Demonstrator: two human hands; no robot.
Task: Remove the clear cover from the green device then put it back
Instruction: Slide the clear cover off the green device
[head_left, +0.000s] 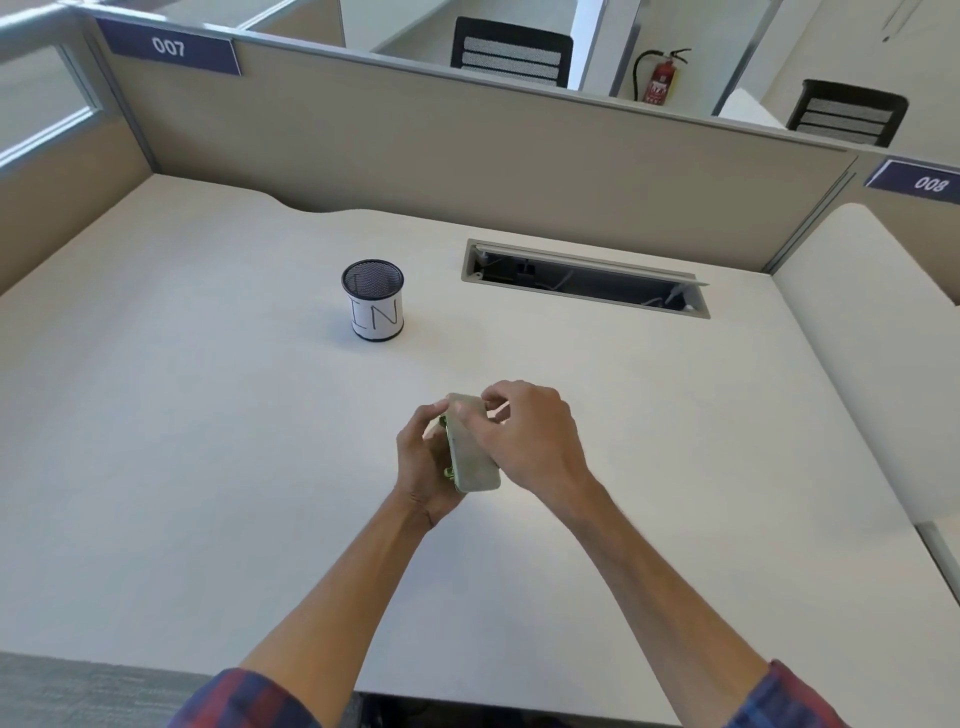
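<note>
Above the middle of the white desk, both hands hold a slim green device (448, 472) standing on its long edge. Only its green rim shows along the left side. A clear, pale cover (472, 452) lies over its right face. My left hand (423, 467) cups the device from the left and below. My right hand (524, 436) comes in from the right, its fingertips curled over the cover's top edge. Whether the cover sits fully on the device or is partly lifted cannot be told.
A black mesh cup (373, 307) with a white label reading "IN" stands on the desk (208, 415) behind and left of the hands. A long open cable slot (584, 278) is cut into the desk at the back right. Beige partition walls (467, 140) close the back and left.
</note>
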